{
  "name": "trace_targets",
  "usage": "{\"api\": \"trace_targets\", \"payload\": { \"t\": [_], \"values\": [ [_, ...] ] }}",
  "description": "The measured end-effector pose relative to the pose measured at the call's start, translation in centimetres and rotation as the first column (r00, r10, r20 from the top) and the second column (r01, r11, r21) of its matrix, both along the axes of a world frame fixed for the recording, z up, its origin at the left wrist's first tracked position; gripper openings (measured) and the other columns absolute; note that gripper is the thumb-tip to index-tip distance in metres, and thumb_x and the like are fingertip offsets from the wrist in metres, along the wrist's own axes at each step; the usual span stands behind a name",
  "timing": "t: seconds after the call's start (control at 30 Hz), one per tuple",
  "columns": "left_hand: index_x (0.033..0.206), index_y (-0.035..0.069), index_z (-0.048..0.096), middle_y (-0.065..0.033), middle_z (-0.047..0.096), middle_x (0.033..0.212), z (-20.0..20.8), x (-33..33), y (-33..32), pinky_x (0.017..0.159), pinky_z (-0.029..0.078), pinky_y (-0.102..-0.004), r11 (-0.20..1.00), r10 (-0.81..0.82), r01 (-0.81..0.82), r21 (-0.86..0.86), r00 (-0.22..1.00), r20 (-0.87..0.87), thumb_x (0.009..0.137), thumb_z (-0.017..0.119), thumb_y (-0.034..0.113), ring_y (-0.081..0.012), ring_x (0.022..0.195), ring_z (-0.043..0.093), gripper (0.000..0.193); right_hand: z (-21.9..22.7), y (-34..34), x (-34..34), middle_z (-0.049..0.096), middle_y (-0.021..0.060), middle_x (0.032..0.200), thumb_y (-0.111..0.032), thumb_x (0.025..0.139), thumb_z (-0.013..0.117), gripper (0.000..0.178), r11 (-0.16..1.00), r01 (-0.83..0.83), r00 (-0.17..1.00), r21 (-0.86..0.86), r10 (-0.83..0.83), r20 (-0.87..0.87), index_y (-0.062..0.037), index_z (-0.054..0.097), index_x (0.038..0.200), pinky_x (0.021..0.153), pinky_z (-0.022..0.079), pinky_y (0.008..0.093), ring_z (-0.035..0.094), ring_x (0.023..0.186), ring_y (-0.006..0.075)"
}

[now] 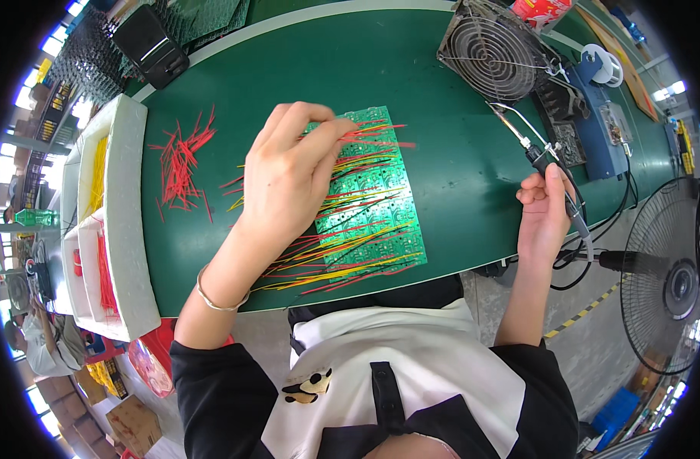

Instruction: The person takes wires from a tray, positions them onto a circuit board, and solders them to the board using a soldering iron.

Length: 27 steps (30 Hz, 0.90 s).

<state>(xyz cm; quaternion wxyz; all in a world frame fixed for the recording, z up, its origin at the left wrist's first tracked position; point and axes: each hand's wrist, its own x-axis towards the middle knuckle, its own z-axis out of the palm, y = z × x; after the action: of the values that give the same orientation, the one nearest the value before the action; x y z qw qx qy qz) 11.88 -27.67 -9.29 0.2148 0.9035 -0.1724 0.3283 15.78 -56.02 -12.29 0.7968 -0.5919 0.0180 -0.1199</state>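
My left hand (285, 172) is over the upper left of a green circuit board panel (406, 208), its thumb and fingers pinched on a red wire (376, 142) that sticks out to the right. Rows of red, yellow and black wires (319, 251) lie across the panel and run out past its left edge. Off to the right, my right hand (545, 210) is wrapped round a soldering iron (539, 158) with a thin metal tube beside its tip. The iron points up and left, apart from the panel. My left fingers hide the wire's end.
Loose red wires (183, 164) lie on the green table (472, 203) by a white foam box (128, 252) holding yellow and red wires. At the back right stand a square fan (487, 53), a blue soldering unit (598, 115) and a solder reel (608, 67). A pedestal fan (671, 283) stands right.
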Motion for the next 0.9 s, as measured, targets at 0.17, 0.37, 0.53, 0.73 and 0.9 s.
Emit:
{"api": "trace_targets", "payload": {
  "t": [0.17, 0.37, 0.53, 0.73, 0.9],
  "values": [
    [0.087, 0.002, 0.06, -0.0064, 0.048, 0.066, 0.2, -2.6, -1.7, 0.045, 0.041, -0.032, 0.977, -0.151, 0.179, 0.112, 0.963, -0.222, 0.074, 0.063, 0.004, -0.0207, 0.053, 0.05, 0.014, 0.3, 0.6, -0.4, 0.06, 0.0101, 0.066, -0.015, 0.087, 0.055, 0.014, 0.999, -0.036, 0.999, -0.011, 0.036, 0.005, -0.001, 0.052, 0.087, 0.051, 0.046, 0.022, 0.054, 0.05, 0.012],
    [0.086, 0.003, 0.053, -0.0059, 0.052, 0.069, -1.0, -3.2, -3.1, 0.045, 0.042, -0.0314, 0.961, -0.231, 0.27, 0.065, 0.907, -0.352, 0.067, 0.073, 0.02, -0.0214, 0.056, 0.055, 0.033, 0.2, 0.9, -0.6, 0.059, 0.0101, 0.065, -0.015, 0.087, 0.055, 0.014, 0.997, -0.061, 0.998, -0.047, 0.061, 0.004, -0.0022, 0.051, 0.084, 0.052, 0.045, 0.0222, 0.054, 0.051, 0.0116],
    [0.085, 0.002, 0.049, -0.0084, 0.055, 0.069, -1.1, -1.8, -2.2, 0.047, 0.044, -0.0331, 0.963, -0.237, 0.265, 0.057, 0.925, -0.297, 0.077, 0.061, 0.003, -0.0236, 0.058, 0.057, 0.014, 0.4, 1.0, -0.6, 0.059, 0.0104, 0.066, -0.015, 0.087, 0.054, 0.014, 0.998, -0.041, 0.999, -0.053, 0.041, -0.011, -0.0019, 0.05, 0.084, 0.052, 0.045, 0.0223, 0.054, 0.051, 0.0118],
    [0.086, 0.001, 0.049, -0.0102, 0.056, 0.075, -1.2, -0.7, -1.4, 0.05, 0.045, -0.0325, 0.988, -0.15, 0.15, -0.02, 0.948, -0.279, 0.078, 0.059, 0.0, -0.0261, 0.06, 0.057, 0.013, 0.5, 1.1, -0.6, 0.059, 0.0106, 0.066, -0.014, 0.088, 0.054, 0.013, 0.998, -0.039, 0.999, -0.058, 0.039, 0.002, -0.0015, 0.049, 0.084, 0.051, 0.045, 0.0222, 0.054, 0.051, 0.0119],
    [0.083, 0.001, 0.051, -0.011, 0.054, 0.075, -0.6, -0.3, -0.9, 0.054, 0.048, -0.0322, 0.974, -0.127, 0.08, -0.213, 0.967, -0.221, 0.074, 0.06, -0.002, -0.0244, 0.062, 0.058, 0.013, 0.4, 1.0, -0.7, 0.059, 0.0107, 0.066, -0.014, 0.088, 0.054, 0.013, 0.998, -0.042, 0.999, -0.049, 0.042, 0.011, -0.0016, 0.049, 0.084, 0.051, 0.045, 0.0224, 0.054, 0.051, 0.0121]
  ]
}}
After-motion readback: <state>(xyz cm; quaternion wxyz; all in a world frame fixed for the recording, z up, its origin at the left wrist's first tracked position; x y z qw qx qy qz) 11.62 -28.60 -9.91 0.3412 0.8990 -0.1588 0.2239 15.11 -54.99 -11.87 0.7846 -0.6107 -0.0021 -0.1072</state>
